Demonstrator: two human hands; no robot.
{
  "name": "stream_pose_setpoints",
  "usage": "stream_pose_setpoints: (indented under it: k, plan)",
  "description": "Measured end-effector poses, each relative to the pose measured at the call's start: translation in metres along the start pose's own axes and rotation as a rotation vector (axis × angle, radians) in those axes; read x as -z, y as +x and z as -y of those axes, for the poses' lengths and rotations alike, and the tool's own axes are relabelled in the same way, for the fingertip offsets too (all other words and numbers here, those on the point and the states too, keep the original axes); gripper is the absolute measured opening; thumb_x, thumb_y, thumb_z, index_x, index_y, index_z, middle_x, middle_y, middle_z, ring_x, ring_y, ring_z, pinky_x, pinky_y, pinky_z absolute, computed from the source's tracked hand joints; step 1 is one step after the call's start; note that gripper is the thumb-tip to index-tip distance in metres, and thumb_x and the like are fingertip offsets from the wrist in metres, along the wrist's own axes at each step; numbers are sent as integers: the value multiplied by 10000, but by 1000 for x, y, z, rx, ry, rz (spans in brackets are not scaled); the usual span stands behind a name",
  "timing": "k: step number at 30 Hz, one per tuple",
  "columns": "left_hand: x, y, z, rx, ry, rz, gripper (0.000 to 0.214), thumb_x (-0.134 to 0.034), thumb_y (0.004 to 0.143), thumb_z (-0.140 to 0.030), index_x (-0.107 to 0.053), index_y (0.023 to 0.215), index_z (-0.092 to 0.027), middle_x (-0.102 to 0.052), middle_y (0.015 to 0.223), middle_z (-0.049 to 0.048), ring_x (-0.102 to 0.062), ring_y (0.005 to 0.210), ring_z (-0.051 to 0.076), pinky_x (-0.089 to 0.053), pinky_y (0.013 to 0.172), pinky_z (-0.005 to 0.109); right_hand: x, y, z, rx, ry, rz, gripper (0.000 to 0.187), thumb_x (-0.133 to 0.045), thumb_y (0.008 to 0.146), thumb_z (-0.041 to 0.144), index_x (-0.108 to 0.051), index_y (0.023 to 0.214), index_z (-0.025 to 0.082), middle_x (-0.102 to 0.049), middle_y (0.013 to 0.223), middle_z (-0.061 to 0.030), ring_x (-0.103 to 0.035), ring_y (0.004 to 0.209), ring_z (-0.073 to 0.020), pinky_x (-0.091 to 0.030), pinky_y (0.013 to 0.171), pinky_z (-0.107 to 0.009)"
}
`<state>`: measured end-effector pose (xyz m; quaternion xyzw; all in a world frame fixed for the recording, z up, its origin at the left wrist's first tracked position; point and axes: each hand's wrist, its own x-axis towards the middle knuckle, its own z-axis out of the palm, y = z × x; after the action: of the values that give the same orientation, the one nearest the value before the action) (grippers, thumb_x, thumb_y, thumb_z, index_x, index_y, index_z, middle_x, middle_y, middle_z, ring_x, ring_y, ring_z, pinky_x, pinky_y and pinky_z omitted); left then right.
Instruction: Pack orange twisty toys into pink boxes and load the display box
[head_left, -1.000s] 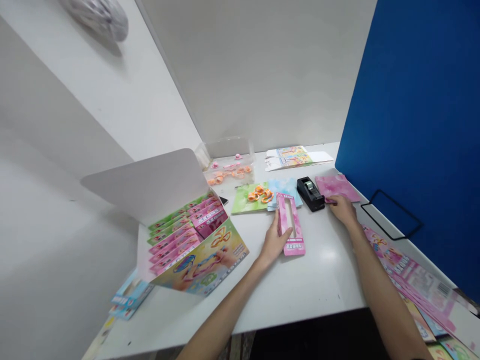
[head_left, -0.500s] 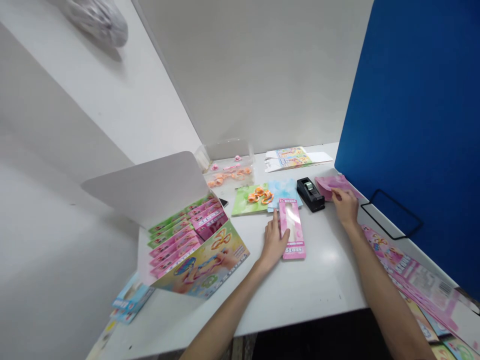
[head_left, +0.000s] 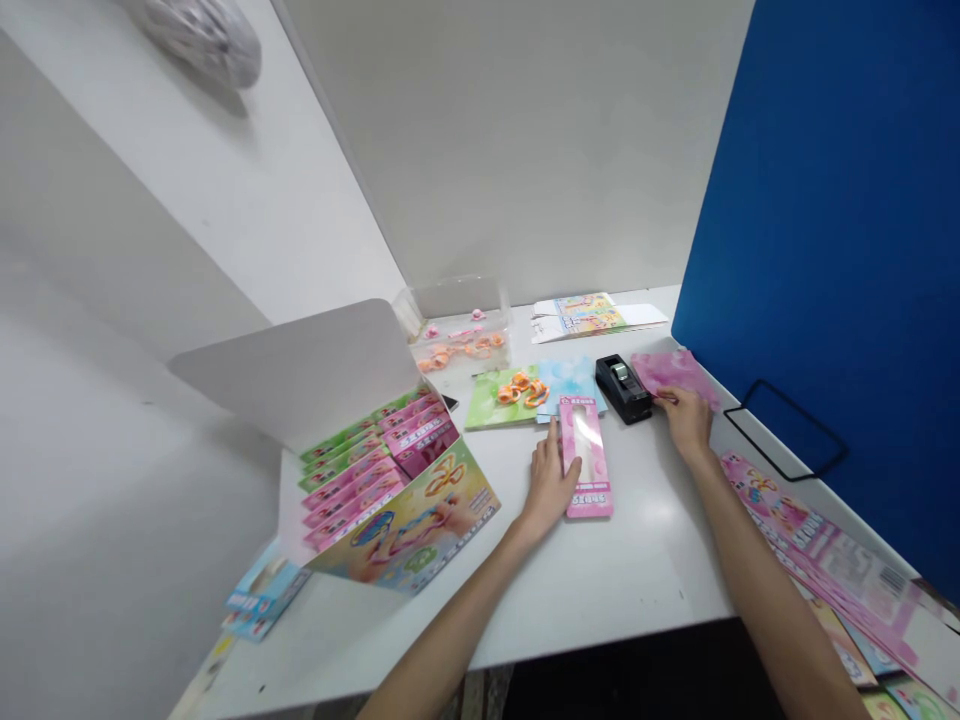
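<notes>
A flat pink window box (head_left: pixel 586 460) lies on the white table (head_left: pixel 630 570). My left hand (head_left: pixel 551 478) rests against its left edge, fingers stretched along it and thumb touching its side. My right hand (head_left: pixel 684 418) reaches to the back right and pinches the near edge of a pink sheet (head_left: pixel 671 372) lying beside a black tape dispenser (head_left: pixel 622 387).
An open display carton (head_left: pixel 375 470) of pink and green boxes stands at the left. Behind lie green and blue cards with orange rings (head_left: pixel 523 391), a clear tub (head_left: pixel 457 335) and printed sheets (head_left: pixel 592 313). A blue partition (head_left: pixel 840 250) bounds the right, with flat pink packaging (head_left: pixel 817 560) along it.
The pink box went from tilted on edge to lying flat under my left hand. My right hand lifted the pink sheet's edge a little and lowered it again.
</notes>
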<state>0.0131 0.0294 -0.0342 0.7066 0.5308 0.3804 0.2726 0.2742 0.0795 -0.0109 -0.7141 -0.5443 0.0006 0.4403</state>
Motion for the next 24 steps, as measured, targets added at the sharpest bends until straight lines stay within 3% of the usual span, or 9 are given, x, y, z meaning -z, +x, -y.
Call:
stream_pose_setpoints:
  k: [2, 5, 8, 10, 12, 17, 21, 24]
  plan:
    - [1, -1, -2, 8, -16, 8, 701, -510, 858, -292, -247, 1505, -232, -496, 1232, 129, -481, 1162, 271, -352, 1055, 459, 6, 0, 5, -26, -10, -10, 241, -546, 865, 266, -752, 933, 160, -750, 912, -143, -638, 826, -290, -458, 792, -404]
    - [3, -1, -6, 23, -7, 1, 672, -513, 862, -299, -283, 1489, -220, -483, 1256, 138, -456, 1196, 274, -339, 1062, 452, 21, 2, 17, -3, 26, -252, 261, -514, 905, 298, -730, 946, 157, -742, 923, -148, -647, 894, -296, -431, 903, -441]
    - [4, -2, -11, 44, 55, -18, 615, -506, 879, -324, -339, 1462, -220, -491, 1275, 141, -443, 1208, 287, -324, 1061, 467, 34, 2, 32, -17, 268, -552, 299, -510, 916, 413, -656, 975, 159, -717, 948, -137, -663, 905, -269, -458, 911, -428]
    - [5, -2, -13, 51, 87, -30, 563, -515, 884, -335, -398, 1426, -240, -507, 1281, 129, -444, 1215, 291, -317, 1060, 475, 37, 2, 40, -78, 528, -612, 329, -533, 889, 467, -572, 1023, 169, -704, 888, -106, -689, 817, -246, -513, 830, -411]
    - [7, -2, -16, 35, 77, -37, 508, -528, 888, -352, -456, 1382, -259, -526, 1287, 112, -444, 1230, 285, -310, 1071, 469, 35, 1, 48, -147, 793, -508, 355, -590, 838, 483, -509, 1024, 191, -690, 794, -54, -696, 700, -222, -547, 739, -385]
    - [12, 0, -17, -51, -165, -22, 570, -576, 874, -451, -453, 1386, -231, -562, 1312, 111, -469, 1266, 257, -314, 1104, 437, 9, -15, 70, -310, 1209, 42, 417, -796, 634, 450, -490, 818, 233, -686, 703, 21, -692, 589, -174, -550, 603, -286]
    - [10, 5, -16, 1, -502, -12, 606, -619, 815, -562, -538, 1287, -191, -588, 1322, 132, -522, 1254, 273, -369, 1084, 412, -11, -45, 90, -340, 1268, 497, 442, -845, 592, 443, -474, 690, 223, -683, 632, 14, -708, 605, -188, -542, 602, -275]
    - [8, 11, -15, 154, -802, -120, 521, -631, 782, -587, -620, 1082, -161, -674, 1181, 135, -606, 1143, 273, -440, 1008, 393, -19, -64, 99, -290, 1139, 759, 418, -828, 624, 476, -510, 681, 212, -681, 607, 1, -689, 575, -191, -524, 554, -278]
